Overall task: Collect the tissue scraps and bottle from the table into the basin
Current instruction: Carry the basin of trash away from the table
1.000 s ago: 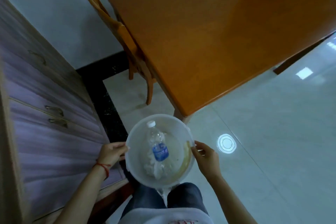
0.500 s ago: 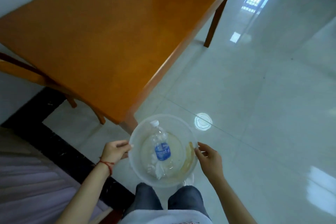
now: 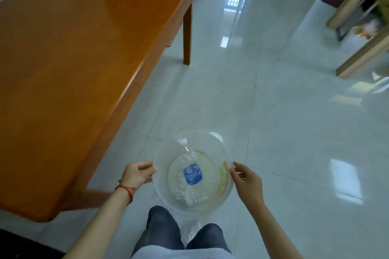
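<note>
- The clear plastic basin point(image 3: 228, 187) is carried in front of the person's body, above the pale tiled floor point(image 3: 284, 132) and off to the right of the orange wooden table point(image 3: 73, 59)
- The left hand point(image 3: 136, 174) grips the basin's left rim, fingers curled round the edge; a red string bracelet point(image 3: 126, 190) circles that wrist
- The right hand point(image 3: 248, 181) holds the right rim, thumb and fingers pinching the edge
- The bottle point(image 3: 190, 171) lies on its side inside the basin, white cap pointing away from the person toward the far rim, blue label facing up
- The white tissue scraps point(image 3: 189, 195) lie crumpled in the bottom of the basin, under and around the bottle's lower end
- A brownish smear shows on the inner wall of the basin near the right hand
- The person's dark trousers point(image 3: 162, 231) appear below the basin
- Light wooden furniture legs point(image 3: 357, 59) stand at the far right of the floor
</note>
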Demonstrator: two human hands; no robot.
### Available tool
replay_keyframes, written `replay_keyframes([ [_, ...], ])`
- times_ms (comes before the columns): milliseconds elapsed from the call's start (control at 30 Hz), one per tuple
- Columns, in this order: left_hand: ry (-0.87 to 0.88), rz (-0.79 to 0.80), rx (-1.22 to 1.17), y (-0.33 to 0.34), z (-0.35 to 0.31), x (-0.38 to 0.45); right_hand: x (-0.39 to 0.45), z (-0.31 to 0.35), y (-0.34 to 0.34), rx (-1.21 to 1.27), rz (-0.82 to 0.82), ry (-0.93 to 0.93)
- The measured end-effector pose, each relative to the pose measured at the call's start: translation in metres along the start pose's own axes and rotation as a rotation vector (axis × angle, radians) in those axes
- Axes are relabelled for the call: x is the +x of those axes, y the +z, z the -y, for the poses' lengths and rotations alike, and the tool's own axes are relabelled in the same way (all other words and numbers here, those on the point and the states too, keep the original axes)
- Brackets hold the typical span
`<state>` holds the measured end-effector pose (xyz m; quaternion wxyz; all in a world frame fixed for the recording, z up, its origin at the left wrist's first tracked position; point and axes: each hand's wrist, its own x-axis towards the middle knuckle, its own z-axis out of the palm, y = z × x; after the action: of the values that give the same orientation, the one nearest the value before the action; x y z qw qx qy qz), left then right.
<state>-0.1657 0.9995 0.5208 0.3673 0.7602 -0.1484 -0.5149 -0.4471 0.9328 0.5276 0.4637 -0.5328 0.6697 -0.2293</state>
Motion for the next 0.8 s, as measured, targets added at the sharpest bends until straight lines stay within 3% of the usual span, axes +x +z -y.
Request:
replay_keyframes([
  [800, 0.081, 0.107, 0.065, 0.107, -0.310, 0.274, 0.332, 0.162, -0.017, 0.109, -0.203, 0.012],
])
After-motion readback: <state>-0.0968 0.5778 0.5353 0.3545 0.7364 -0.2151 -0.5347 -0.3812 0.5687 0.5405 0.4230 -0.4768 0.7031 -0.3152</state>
